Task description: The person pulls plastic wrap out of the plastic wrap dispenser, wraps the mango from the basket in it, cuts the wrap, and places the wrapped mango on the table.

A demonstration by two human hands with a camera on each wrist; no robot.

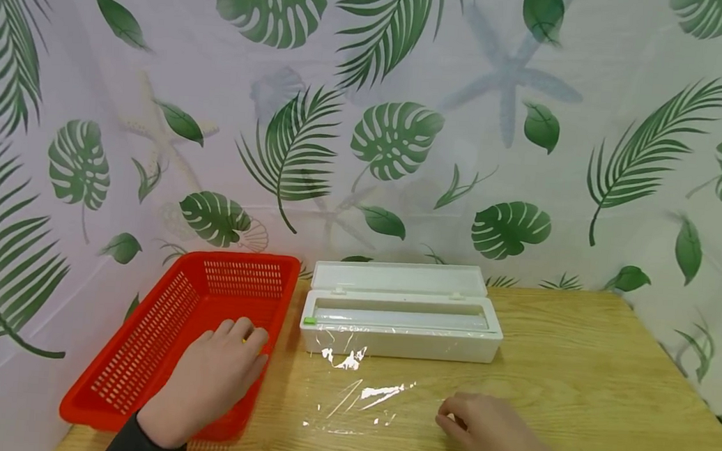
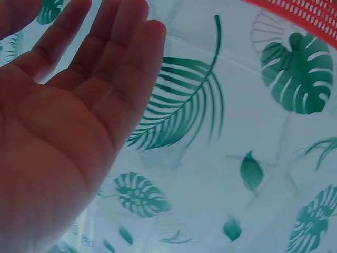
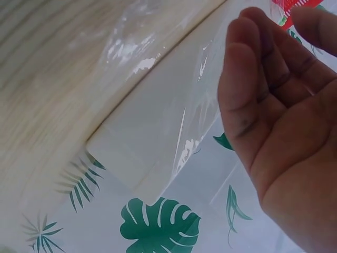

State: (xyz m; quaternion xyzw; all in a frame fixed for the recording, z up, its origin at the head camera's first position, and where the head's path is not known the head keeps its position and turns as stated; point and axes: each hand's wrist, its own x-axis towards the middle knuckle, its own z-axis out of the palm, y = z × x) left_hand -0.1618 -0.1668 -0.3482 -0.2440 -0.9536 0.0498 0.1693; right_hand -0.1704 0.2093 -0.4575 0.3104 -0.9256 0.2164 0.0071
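Observation:
My left hand (image 1: 219,369) is over the red plastic basket (image 1: 283,304), back of the hand up. A tiny yellow spot shows by its index finger in the head view; whether it is held or lies behind cannot be told. In the left wrist view the palm is bare and the fingers look loosely extended. Above the table to the right hovers my right hand (image 1: 491,430), fingers gently bent, with nothing seen in it. Between the hands, clear plastic wrap (image 1: 368,397) stretches over the wood from a white wrap dispenser box (image 1: 403,345), whose lid (image 1: 398,278) stands raised.
Inside the dispenser lies a pale roll (image 1: 401,318), and a small green slider (image 1: 309,320) sits at its left front corner. The wooden table (image 1: 590,367) extends to the right. A leaf-printed curtain (image 1: 437,210) hangs behind and at both sides.

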